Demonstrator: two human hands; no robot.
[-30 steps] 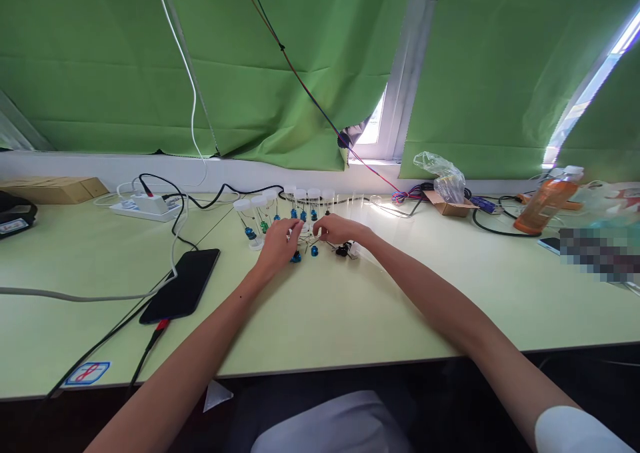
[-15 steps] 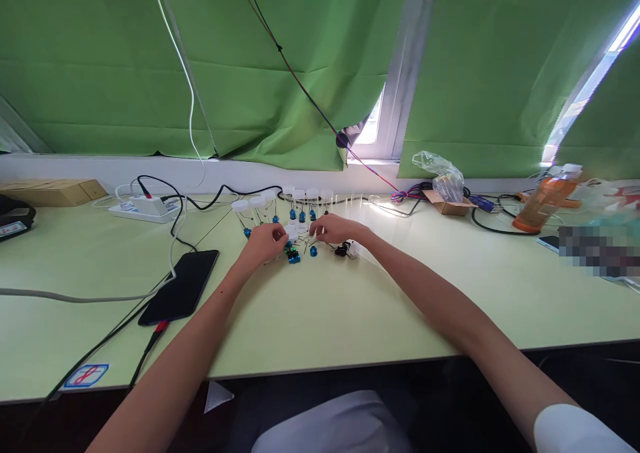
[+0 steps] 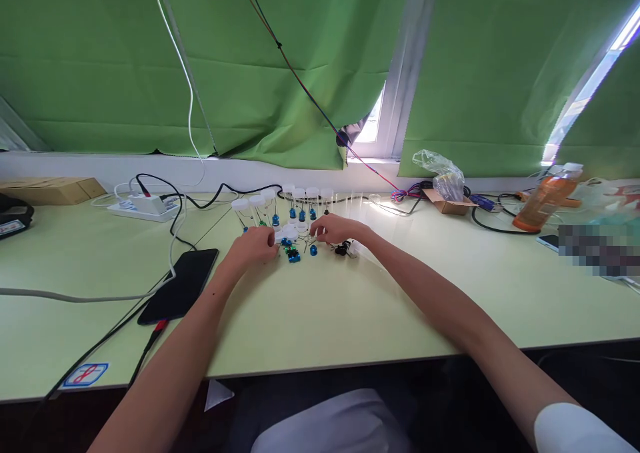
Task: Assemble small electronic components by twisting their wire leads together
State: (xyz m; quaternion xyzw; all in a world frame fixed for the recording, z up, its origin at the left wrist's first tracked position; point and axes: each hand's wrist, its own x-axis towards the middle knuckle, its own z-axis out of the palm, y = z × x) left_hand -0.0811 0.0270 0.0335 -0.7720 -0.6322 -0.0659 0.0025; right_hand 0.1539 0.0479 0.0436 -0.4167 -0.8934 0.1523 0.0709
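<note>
My left hand point(image 3: 254, 245), its fingers curled, is beside some white caps point(image 3: 287, 233) in the middle of the table. What it holds, if anything, is hidden behind the fingers. My right hand point(image 3: 334, 228) has its fingertips together just right of those caps, over a few thin metal leads; I cannot make out anything between them. Small blue and green parts point(image 3: 292, 253) lie in a cluster between the hands, with a single blue knob-like part point(image 3: 313, 250) to their right. Behind stand several clear tubes with white caps point(image 3: 299, 194), blue parts inside.
A black phone point(image 3: 179, 286) and cables lie at left, near a white power strip point(image 3: 145, 206). Small black parts point(image 3: 343, 248) are by my right wrist. A small cardboard box point(image 3: 449, 204) and an orange bottle point(image 3: 547, 200) stand at right.
My left hand has drawn back slightly to the left, and more white caps show beside its fingers. My right hand has stayed in place.
</note>
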